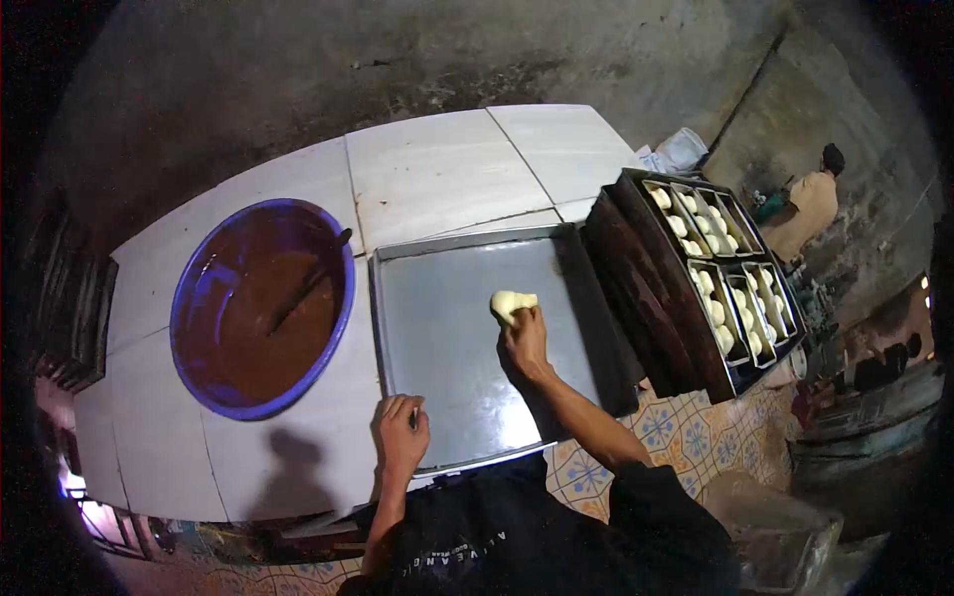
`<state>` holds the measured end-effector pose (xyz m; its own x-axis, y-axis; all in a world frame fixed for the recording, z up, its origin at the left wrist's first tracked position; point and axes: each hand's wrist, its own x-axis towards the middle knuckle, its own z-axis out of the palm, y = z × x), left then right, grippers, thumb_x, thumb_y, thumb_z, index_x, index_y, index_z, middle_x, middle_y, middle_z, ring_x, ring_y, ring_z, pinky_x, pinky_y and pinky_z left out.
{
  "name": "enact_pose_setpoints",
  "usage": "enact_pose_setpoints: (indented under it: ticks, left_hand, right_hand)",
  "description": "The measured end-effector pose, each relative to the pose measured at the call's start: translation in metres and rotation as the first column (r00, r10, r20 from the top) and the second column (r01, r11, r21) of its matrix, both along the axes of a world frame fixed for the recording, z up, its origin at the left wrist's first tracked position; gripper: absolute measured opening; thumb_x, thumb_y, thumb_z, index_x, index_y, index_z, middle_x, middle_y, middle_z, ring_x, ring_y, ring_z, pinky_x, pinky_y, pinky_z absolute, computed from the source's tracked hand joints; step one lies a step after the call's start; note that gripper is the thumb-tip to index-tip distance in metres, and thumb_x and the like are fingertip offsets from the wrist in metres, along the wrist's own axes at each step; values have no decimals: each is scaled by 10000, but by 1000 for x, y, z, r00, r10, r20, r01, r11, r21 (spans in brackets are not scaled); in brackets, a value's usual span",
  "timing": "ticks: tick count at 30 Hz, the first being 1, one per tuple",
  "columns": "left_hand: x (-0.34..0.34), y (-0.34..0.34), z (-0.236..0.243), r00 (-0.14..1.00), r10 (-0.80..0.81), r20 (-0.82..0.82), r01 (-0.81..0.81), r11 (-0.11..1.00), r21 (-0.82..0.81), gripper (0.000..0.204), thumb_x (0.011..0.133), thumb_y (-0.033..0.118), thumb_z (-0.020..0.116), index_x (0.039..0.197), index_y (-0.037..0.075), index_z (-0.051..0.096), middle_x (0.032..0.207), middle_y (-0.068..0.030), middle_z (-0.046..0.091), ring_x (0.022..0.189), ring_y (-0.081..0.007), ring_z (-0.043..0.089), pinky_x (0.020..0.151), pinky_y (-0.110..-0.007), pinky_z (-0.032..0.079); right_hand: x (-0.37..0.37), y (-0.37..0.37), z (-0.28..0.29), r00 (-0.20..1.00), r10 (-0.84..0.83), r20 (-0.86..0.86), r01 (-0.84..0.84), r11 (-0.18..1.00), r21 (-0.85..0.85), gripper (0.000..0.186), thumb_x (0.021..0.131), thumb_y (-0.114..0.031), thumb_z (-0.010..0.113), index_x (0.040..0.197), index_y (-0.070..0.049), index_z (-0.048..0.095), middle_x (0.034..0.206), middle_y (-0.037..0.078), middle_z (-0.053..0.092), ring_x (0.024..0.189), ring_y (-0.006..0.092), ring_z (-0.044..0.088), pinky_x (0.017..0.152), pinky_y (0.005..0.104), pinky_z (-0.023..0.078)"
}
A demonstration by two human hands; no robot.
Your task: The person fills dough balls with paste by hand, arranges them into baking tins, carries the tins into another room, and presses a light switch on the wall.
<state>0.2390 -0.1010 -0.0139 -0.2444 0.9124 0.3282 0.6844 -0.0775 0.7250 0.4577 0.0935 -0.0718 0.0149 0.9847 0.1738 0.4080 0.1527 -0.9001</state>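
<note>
A wide shallow metal tray [447, 328] lies on the table in front of me. Over its middle, my right hand [527, 343] holds a pale yellow, dough-like lump [512, 302] with the fingers closed round its lower end. Whether the lump touches the tray floor is hard to tell. At the tray's near left edge is my left hand [402, 437], its fingers curled. Something small and dark shows between thumb and fingers there, too unclear to name.
A purple tub [182, 338] of brown liquid, with a dark stick-like tool [298, 301] in it, stands left on the white tiled table [437, 189]. Right of the tray, stacked dark trays [636, 288] carry tins of pale dough pieces [717, 313]. Another person [807, 209] is beyond them.
</note>
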Motion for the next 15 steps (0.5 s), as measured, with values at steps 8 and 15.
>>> enact_pose_setpoints:
  ticks: [8,15]
  left_hand:
    - [-11,-13,-5,930,60,362,-58,998,-16,173,830,44,640,1002,23,651,1029,-125,652,997,-257,610,876,-362,470]
    - [0,-21,49,919,-77,387,28,991,129,545,885,282,671,1331,11,516,1333,-168,473,1199,-265,494,969,-365,419]
  right_hand:
    - [-32,-164,48,853,505,-135,-514,766,-386,423,838,-217,743,1123,36,561,1123,131,599,1008,190,597,884,312,488]
    - [-83,-145,119,579,369,-727,-626,773,-106,567,885,-69,646,1386,-10,388,1262,90,487,1073,192,580,863,313,527]
